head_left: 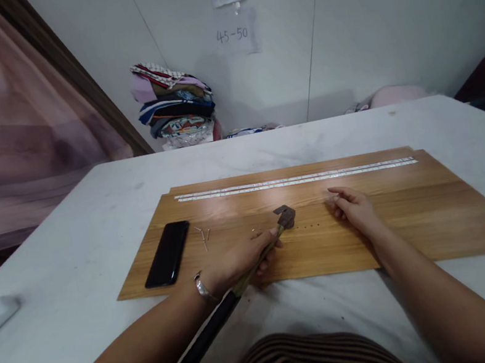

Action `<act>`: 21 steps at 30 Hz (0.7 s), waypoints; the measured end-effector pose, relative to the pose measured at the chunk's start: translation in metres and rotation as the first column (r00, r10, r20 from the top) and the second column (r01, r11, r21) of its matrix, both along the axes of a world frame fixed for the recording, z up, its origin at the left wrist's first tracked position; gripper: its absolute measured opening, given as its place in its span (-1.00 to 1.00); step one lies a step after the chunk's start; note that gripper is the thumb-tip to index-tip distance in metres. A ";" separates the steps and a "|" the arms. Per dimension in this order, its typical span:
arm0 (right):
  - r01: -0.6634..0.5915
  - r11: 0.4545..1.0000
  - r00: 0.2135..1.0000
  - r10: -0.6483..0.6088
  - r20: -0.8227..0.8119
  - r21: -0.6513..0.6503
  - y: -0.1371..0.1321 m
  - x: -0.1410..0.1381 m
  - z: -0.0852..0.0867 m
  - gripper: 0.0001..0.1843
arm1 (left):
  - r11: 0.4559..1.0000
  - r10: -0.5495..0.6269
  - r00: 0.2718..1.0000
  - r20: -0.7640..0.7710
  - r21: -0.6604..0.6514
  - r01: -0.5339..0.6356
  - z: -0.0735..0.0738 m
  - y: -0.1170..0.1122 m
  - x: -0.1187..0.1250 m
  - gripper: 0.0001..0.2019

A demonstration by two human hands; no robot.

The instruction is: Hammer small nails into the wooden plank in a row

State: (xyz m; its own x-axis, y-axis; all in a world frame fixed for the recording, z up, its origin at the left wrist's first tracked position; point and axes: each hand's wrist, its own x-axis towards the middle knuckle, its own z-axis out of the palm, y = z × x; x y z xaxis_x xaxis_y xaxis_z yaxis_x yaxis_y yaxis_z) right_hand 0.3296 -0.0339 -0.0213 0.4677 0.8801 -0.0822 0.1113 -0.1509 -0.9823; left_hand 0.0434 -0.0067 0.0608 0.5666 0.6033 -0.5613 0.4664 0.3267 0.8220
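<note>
Several loose nails (203, 236) lie on the wooden board (418, 219), the left hand (262, 252) grips the hammer (220, 319) near its head and the right hand (355, 208) is half-curled, contents unclear, so nailing seems between blows, the next move probably calling for a steadied nail.

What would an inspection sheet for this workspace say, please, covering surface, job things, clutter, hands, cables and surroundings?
Surface: wooden board on a white table.
Job's things: hammer; nails at board's left; two marked strips along its far side; row of dark dots, nature unclear.
Clutter: black phone left of the nails.
Hands: left hand grips the hammer near its head; right hand over the board, whether holding anything unclear.
Cables: nothing seen.
Surroundings: stacked fabrics, pink curtain, wall with handwritten sheets.
</note>
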 end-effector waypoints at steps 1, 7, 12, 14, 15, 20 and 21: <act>-0.001 1.000 1.000 0.001 0.007 -0.001 0.000 0.000 0.000 -0.46 | 1.000 -0.001 1.000 -0.001 0.000 0.001 0.000 0.000 0.000 -0.49; -0.017 1.000 0.999 0.018 0.045 -0.002 0.000 0.001 -0.001 -0.45 | 1.000 -0.012 0.999 0.035 0.011 0.012 0.003 0.003 0.000 -0.49; -0.018 1.000 0.998 0.018 0.053 -0.001 0.000 0.001 -0.001 -0.46 | 1.000 0.010 0.999 0.041 0.002 -0.010 0.002 0.004 -0.001 -0.50; -0.024 1.000 0.998 0.024 0.064 0.006 0.000 0.002 -0.001 -0.48 | 1.000 0.010 1.000 0.025 -0.010 -0.010 0.000 0.002 0.000 -0.50; -0.025 1.000 0.997 0.024 0.067 0.009 0.000 0.002 -0.001 -0.48 | 1.000 0.008 1.000 0.016 -0.009 -0.008 0.000 0.002 0.000 -0.49; -0.020 1.000 0.999 0.020 0.043 -0.003 0.000 0.001 0.000 -0.47 | 1.000 0.013 1.000 0.018 0.000 -0.013 0.000 0.000 0.000 -0.50; -0.018 1.000 0.999 0.018 0.035 -0.005 0.000 0.001 0.000 -0.46 | 1.000 0.010 1.000 0.025 -0.003 -0.010 0.001 0.000 0.000 -0.50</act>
